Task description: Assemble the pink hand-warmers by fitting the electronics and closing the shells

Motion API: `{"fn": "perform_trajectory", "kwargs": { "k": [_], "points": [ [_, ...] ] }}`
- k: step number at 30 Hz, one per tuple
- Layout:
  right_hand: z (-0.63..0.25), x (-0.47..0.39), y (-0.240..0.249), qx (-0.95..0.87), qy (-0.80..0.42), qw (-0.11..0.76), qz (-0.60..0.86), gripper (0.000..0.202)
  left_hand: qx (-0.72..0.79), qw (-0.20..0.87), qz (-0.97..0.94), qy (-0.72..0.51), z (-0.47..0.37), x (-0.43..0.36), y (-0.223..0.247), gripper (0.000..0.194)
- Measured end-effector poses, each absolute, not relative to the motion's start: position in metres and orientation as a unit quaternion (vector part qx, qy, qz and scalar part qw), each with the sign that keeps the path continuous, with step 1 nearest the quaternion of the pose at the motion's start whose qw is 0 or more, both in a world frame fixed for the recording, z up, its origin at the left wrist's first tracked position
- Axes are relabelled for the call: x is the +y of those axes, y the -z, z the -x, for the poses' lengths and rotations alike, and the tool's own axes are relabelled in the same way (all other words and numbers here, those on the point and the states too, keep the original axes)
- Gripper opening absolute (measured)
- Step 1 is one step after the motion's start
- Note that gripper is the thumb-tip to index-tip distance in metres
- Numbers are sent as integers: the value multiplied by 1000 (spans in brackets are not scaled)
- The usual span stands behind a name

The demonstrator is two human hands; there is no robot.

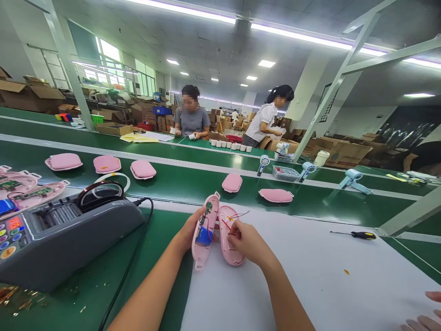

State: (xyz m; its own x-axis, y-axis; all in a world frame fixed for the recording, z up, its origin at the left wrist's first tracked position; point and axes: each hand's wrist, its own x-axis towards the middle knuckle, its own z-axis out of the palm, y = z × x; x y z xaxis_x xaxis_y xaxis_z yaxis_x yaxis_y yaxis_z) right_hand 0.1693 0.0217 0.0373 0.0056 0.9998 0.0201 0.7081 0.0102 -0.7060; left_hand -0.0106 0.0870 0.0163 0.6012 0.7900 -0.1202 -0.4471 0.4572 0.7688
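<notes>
My left hand [193,228] holds a pink half shell [200,254] tilted up; inside it are a green circuit board [207,211] and a blue battery [204,236]. Beside it, a second pink half shell [227,253] leans over the white sheet [292,276]. My right hand [239,239] is over this second shell, its fingers pinched together near thin red wires [237,215]. What lies between those fingertips is too small to make out.
A grey tape dispenser [86,243] with a black cable [134,257] stands at left. Pink cases [232,183] lie on the green table behind. A screwdriver [363,235] is at right, and another person's fingers [422,322] show at lower right. Two people work opposite.
</notes>
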Motion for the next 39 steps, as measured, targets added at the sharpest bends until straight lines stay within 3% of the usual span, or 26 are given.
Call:
{"fn": "perform_trajectory", "kwargs": {
  "k": [9, 16, 23, 29, 39],
  "points": [
    [-176, 24, -39, -648, -234, 323, 649, 6, 234, 812, -372, -384, 9, 88, -14, 54],
    [-165, 25, -42, -595, -313, 509, 538, 18, 196, 815, -401, -369, 10, 82, -15, 52],
    [-157, 29, -35, -523, -384, 586, 485, 34, 166, 801, -449, -361, 6, 74, -20, 56],
    [-154, 30, -41, -507, -398, 606, 465, 31, 162, 788, -481, -350, 3, 70, -21, 60],
    [-154, 30, -41, -483, -436, 565, 507, 48, 155, 804, -458, -347, 0, 72, -18, 59]
  ]
}}
